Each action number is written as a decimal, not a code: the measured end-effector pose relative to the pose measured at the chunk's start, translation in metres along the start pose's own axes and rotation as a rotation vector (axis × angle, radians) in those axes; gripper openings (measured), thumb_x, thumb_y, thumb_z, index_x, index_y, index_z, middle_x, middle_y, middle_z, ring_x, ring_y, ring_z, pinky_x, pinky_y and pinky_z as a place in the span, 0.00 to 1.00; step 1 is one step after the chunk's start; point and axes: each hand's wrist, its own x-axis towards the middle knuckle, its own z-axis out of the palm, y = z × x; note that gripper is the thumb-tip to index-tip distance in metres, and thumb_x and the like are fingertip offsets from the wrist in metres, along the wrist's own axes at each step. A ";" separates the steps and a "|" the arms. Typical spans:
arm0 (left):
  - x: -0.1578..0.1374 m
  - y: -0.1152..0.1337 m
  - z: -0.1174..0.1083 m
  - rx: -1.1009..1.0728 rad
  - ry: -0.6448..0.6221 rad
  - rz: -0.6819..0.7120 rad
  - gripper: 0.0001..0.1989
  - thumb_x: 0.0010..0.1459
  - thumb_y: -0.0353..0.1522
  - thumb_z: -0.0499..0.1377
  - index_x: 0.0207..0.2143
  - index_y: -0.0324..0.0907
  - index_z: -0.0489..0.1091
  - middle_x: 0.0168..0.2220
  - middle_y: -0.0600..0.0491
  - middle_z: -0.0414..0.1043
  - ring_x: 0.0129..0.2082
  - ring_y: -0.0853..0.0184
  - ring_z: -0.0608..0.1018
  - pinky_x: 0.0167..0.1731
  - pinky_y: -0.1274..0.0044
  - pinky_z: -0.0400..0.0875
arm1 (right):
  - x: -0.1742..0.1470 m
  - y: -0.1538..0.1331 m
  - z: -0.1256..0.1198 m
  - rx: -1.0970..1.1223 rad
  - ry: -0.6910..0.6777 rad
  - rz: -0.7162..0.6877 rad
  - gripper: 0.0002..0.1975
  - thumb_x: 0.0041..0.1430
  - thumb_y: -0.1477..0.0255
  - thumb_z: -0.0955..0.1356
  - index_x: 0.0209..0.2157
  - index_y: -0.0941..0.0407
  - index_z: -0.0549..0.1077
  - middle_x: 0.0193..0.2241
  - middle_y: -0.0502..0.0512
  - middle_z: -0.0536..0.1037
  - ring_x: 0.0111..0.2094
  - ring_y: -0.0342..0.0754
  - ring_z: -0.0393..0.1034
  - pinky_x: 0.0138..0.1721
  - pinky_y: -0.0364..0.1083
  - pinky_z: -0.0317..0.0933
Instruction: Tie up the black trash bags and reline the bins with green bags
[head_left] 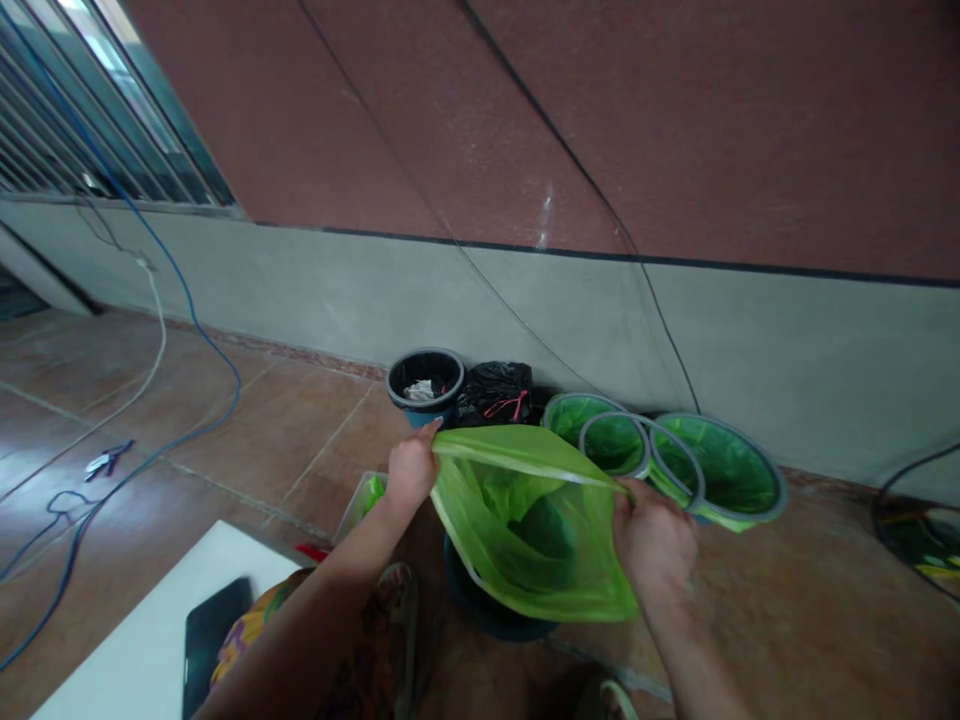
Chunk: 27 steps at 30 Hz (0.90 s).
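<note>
A light green garbage bag (480,530) is stretched wide at its mouth between my two hands. My left hand (414,465) grips the bag's rim at the upper left. My right hand (656,535) is closed on the opposite side of the rim. Beneath the bag stands a dark trash can (487,615) on the floor between my feet, and the bag's lower part hangs down into it. Most of the can is hidden by the bag.
Near the wall stand a bin (426,407) with a black liner, a black garbage bag (499,390) with a red tie, and green-lined bins (780,490) with grey rings. A white board (142,640) bears a phone (214,630). Cables (196,310) trail across the floor at left.
</note>
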 end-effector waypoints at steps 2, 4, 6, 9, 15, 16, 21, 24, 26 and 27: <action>0.003 -0.006 -0.003 0.043 0.008 -0.063 0.26 0.59 0.24 0.52 0.59 0.42 0.70 0.47 0.44 0.80 0.45 0.59 0.82 0.51 0.71 0.73 | 0.002 0.010 -0.006 0.023 -0.036 0.079 0.16 0.65 0.70 0.61 0.46 0.55 0.78 0.35 0.60 0.82 0.33 0.52 0.73 0.34 0.48 0.56; 0.006 -0.011 -0.006 0.041 0.013 -0.079 0.24 0.60 0.24 0.52 0.57 0.42 0.71 0.46 0.44 0.80 0.45 0.59 0.82 0.50 0.72 0.73 | 0.003 0.017 -0.009 0.044 -0.083 0.117 0.17 0.64 0.69 0.61 0.47 0.54 0.78 0.34 0.60 0.82 0.29 0.50 0.73 0.31 0.47 0.55; 0.008 -0.013 -0.007 0.021 0.014 -0.073 0.24 0.59 0.23 0.51 0.56 0.42 0.72 0.46 0.45 0.80 0.46 0.60 0.82 0.51 0.73 0.72 | 0.002 0.019 -0.010 0.059 -0.115 0.106 0.17 0.64 0.69 0.61 0.48 0.54 0.78 0.34 0.60 0.82 0.29 0.50 0.72 0.30 0.46 0.56; 0.009 -0.014 -0.006 -0.014 0.025 -0.067 0.24 0.58 0.23 0.52 0.55 0.41 0.73 0.46 0.45 0.80 0.46 0.60 0.82 0.52 0.74 0.72 | 0.000 0.020 -0.006 0.085 -0.100 0.101 0.17 0.62 0.70 0.61 0.47 0.55 0.78 0.37 0.61 0.82 0.29 0.50 0.72 0.31 0.46 0.57; 0.012 -0.013 -0.017 -0.154 0.089 -0.060 0.23 0.55 0.21 0.52 0.51 0.40 0.76 0.48 0.48 0.80 0.49 0.63 0.81 0.55 0.75 0.70 | 0.004 0.022 -0.010 0.258 -0.004 0.158 0.18 0.59 0.70 0.61 0.45 0.60 0.77 0.32 0.61 0.80 0.29 0.51 0.71 0.31 0.46 0.58; 0.011 -0.010 -0.028 -0.189 0.102 -0.044 0.22 0.55 0.22 0.52 0.49 0.40 0.77 0.47 0.49 0.80 0.48 0.63 0.81 0.54 0.75 0.71 | 0.006 0.018 -0.020 0.297 0.003 0.168 0.19 0.58 0.70 0.60 0.45 0.60 0.76 0.30 0.60 0.80 0.27 0.51 0.70 0.30 0.46 0.58; -0.006 0.014 -0.116 -0.356 0.508 0.105 0.17 0.60 0.29 0.53 0.48 0.42 0.77 0.45 0.53 0.81 0.45 0.66 0.81 0.50 0.76 0.74 | 0.006 -0.011 -0.111 0.494 0.424 0.114 0.19 0.57 0.71 0.60 0.45 0.58 0.76 0.33 0.60 0.80 0.31 0.51 0.73 0.34 0.46 0.61; -0.034 0.018 -0.135 -0.345 0.684 0.206 0.20 0.59 0.27 0.52 0.52 0.42 0.74 0.48 0.52 0.79 0.48 0.66 0.79 0.53 0.75 0.72 | -0.011 -0.016 -0.132 0.492 0.734 0.114 0.20 0.57 0.72 0.60 0.47 0.61 0.75 0.41 0.65 0.80 0.40 0.53 0.74 0.41 0.47 0.64; -0.060 0.010 -0.115 -0.332 0.471 0.284 0.20 0.56 0.24 0.53 0.47 0.42 0.76 0.45 0.51 0.80 0.46 0.66 0.80 0.51 0.75 0.73 | -0.029 -0.006 -0.112 0.461 0.461 0.052 0.19 0.55 0.73 0.60 0.43 0.61 0.77 0.35 0.64 0.81 0.34 0.53 0.75 0.37 0.47 0.64; -0.073 0.004 -0.099 -0.332 0.276 0.308 0.19 0.53 0.23 0.53 0.43 0.43 0.78 0.42 0.51 0.81 0.43 0.66 0.81 0.49 0.76 0.74 | -0.040 0.003 -0.096 0.477 0.187 -0.034 0.19 0.53 0.75 0.59 0.41 0.59 0.78 0.32 0.62 0.81 0.31 0.52 0.75 0.34 0.46 0.64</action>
